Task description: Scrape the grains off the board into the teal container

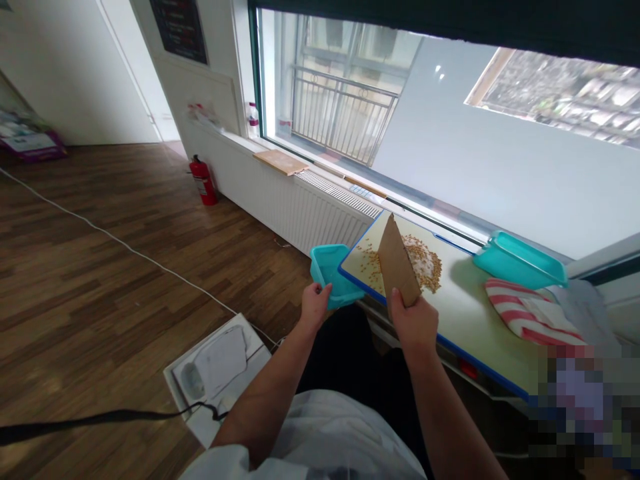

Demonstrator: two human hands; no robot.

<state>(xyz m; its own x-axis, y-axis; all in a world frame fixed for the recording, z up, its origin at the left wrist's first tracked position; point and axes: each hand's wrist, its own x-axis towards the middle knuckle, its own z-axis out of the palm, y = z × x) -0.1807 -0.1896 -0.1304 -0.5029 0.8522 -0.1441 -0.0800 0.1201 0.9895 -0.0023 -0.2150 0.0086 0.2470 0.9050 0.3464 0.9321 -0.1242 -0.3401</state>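
A pale yellow rectangular tabletop with a blue edge (pixel 470 327) is set along the window. Toward the right of its far edge, a turquoise rectangular plastic tub (pixel 523 262) is placed, with a red-and-white striped cloth (pixel 520 313) lying just beside it. A light-blue open plastic basin (pixel 334 263) is held off the near-left corner; whether it is pressed to the edge or apart from it cannot be told.

A flat piece of brown cardboard (pixel 399 263) is stood on its long edge over the left part of the tabletop, tilted slightly. By the right hand (pixel 416 325) it is held at its near end — the grip is closed, the thumb laid along the visible face. By the left hand (pixel 315 305) the basin's near-left rim is pinched, that grip being closed over the thin wall.

The cardboard should be light and fairly stiff, though liable to bend if pressed hard; it is best taken low and near the end, as here. The basin is likely light and slightly slippery, best held by its rim. Small golden grains (pixel 433 277) are heaped to the cardboard's right, others scattered to its left — probably hard, dry and easily rolled.
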